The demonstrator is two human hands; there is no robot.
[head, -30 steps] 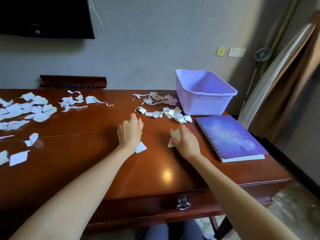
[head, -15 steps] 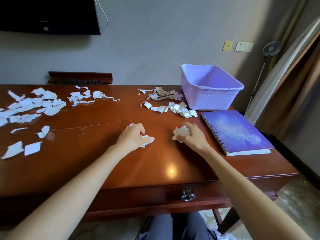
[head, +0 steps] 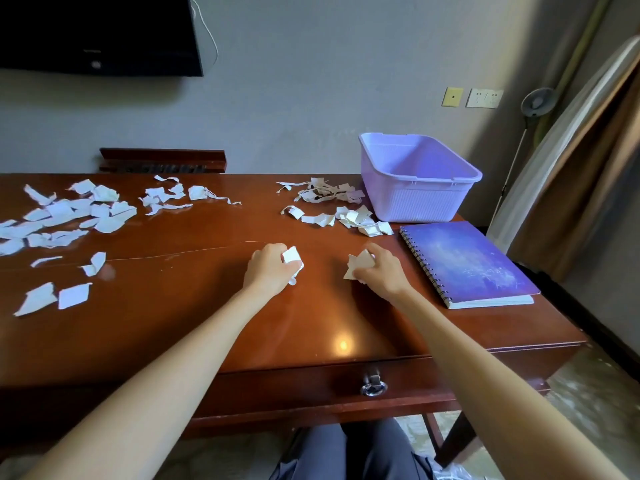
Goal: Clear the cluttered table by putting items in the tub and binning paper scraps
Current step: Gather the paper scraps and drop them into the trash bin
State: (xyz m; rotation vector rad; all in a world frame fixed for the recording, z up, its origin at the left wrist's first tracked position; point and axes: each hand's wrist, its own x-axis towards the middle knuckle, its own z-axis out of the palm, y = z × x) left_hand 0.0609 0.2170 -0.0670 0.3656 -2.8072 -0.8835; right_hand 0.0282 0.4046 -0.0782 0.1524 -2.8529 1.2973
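Torn white paper scraps [head: 65, 216] lie scattered across the far left of a polished wooden desk [head: 173, 306], with two larger pieces [head: 55, 296] near the left edge; a smaller cluster of curled strips [head: 173, 197] sits just right of them, toward the wall; at the middle of the desk the person's left hand [head: 268, 271] is closed around a crumpled white scrap [head: 292, 259], knuckles up, the paper poking out at the fingertips; a short gap to the right, the right hand [head: 382, 275] grips a second crumpled scrap [head: 358, 265], its pale corner jutting left of the fingers; beyond both hands, another heap of scraps [head: 332, 207] rests at the far side, spreading up to the wall of a lilac plastic tub [head: 419, 199]; the tub stands at the far right corner, and nothing shows inside it from this angle; just nearer than the tub, a purple spiral-bound notebook [head: 467, 263] lies flat and shut beside the right hand, its binding facing left; a metal ring pull [head: 373, 388] hangs on the drawer front below.
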